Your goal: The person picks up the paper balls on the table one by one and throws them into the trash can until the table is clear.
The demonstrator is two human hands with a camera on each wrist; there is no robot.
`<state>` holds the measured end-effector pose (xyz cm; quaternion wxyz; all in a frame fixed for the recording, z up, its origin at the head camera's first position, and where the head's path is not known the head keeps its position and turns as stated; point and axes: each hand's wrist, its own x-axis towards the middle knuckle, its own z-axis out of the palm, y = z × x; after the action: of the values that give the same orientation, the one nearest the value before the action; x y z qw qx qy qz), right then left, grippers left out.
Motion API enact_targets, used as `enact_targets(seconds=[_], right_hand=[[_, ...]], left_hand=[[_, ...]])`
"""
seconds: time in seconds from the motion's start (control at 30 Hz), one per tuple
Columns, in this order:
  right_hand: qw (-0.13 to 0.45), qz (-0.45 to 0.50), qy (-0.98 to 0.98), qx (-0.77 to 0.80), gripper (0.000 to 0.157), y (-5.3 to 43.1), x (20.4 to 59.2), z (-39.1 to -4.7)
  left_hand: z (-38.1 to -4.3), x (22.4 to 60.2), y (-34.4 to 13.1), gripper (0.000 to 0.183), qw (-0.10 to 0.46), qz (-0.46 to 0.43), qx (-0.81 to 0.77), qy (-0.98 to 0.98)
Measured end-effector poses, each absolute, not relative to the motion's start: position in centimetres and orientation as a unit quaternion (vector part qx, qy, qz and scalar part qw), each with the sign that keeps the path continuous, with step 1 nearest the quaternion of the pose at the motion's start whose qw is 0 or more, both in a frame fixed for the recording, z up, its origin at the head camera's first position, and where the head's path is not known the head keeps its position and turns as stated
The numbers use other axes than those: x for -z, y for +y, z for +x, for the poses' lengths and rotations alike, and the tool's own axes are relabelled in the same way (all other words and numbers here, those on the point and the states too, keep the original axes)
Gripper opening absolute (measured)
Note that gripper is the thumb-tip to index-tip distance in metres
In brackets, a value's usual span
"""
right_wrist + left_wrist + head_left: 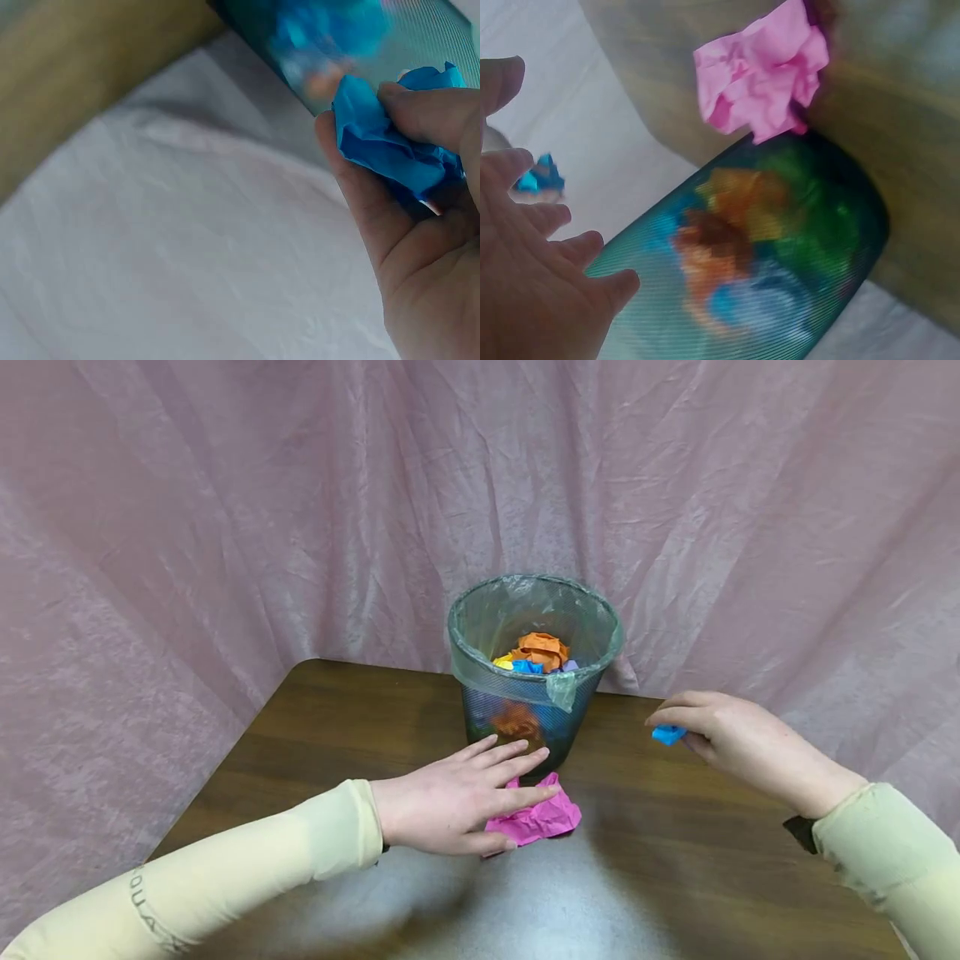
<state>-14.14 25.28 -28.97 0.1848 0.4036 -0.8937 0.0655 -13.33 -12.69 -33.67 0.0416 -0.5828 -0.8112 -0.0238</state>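
Observation:
A crumpled blue paper [390, 142] is pinched between thumb and fingers of my right hand [738, 739], which hangs over the table's right side, to the right of the bin. My left hand [465, 797] spreads its fingers above a crumpled pink paper [543, 818] and hides part of it in the head view. In the left wrist view the palm and fingers [619, 289] show with nothing held, and the pink paper [761, 71] lies apart from them, close by the bin's base. A mesh wastebasket [480, 706] with a clear plastic liner stands behind the left hand.
Inside the basket lie several crumpled papers, with an orange paper [542, 650] on top beside yellow and blue ones. The dark wooden table [360, 718] ends just behind the basket. A pinkish curtain [390, 510] hangs beyond its edge.

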Motion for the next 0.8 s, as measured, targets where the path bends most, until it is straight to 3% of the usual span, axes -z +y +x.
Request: enact_targets(seconds=[0.47,0.8], right_hand=[[0.206,0.358,-0.907,-0.084,0.046,21.6,20.8,-17.0],[0.115,0.334,-0.930,-0.106,0.038,16.8,19.2,-20.7]], left_hand=[[-13.4,27.1,-11.9,0.074,0.062,-0.600,-0.001,-0.797],[-16.3,23.4,-13.0,0.076,0.082,-0.591,0.039,-0.801]])
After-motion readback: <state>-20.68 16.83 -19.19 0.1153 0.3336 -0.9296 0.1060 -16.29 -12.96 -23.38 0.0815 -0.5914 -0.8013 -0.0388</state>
